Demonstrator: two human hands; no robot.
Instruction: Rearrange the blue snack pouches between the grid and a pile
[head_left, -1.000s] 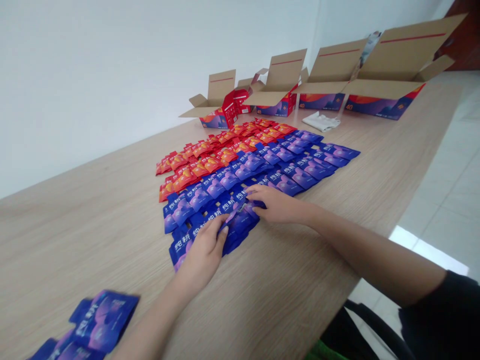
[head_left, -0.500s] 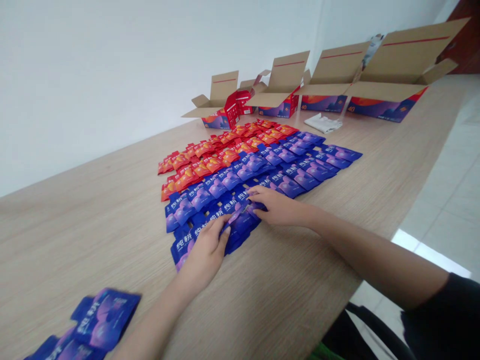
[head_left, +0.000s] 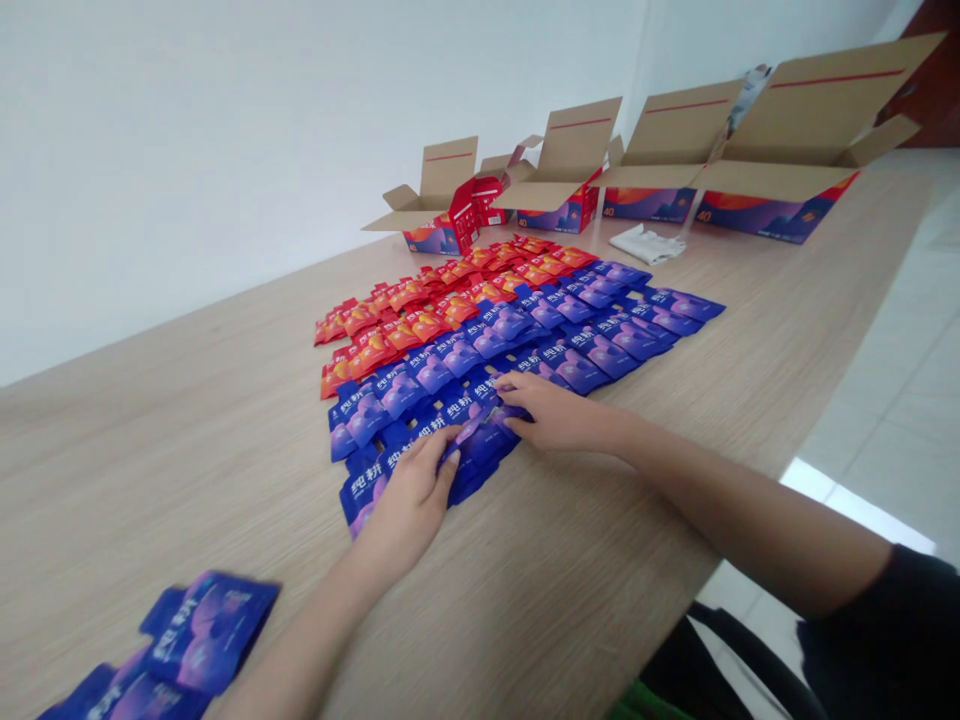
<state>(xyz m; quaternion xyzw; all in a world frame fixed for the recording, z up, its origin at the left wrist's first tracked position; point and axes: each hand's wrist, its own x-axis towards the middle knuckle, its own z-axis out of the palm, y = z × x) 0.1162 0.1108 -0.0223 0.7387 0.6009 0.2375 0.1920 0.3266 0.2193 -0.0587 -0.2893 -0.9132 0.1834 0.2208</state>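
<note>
Rows of blue-purple sachets (head_left: 570,350) printed with white Chinese characters lie overlapping on a light wood-grain table (head_left: 187,480). Behind them are rows of red-orange sachets (head_left: 405,320). My left hand (head_left: 409,495) rests on the near rows, its fingertips on a tilted blue-purple sachet (head_left: 480,437). My right hand (head_left: 551,413) comes in from the right and pinches the far side of that sachet. The sachet's middle shows between my hands, and its ends are partly hidden. A loose stack of blue-purple sachets (head_left: 206,635) lies at the lower left, beside my left forearm.
Several open cardboard boxes (head_left: 795,130) with printed blue-orange sides stand along the far table edge, by a white wall. A crumpled white bag (head_left: 646,244) lies before them. The table's right edge drops to a tiled floor (head_left: 892,400), with a dark chair back (head_left: 727,650) below.
The view has drifted slightly. Both hands stay on the same sachet with little visible movement, and the sachet rows have not changed.
</note>
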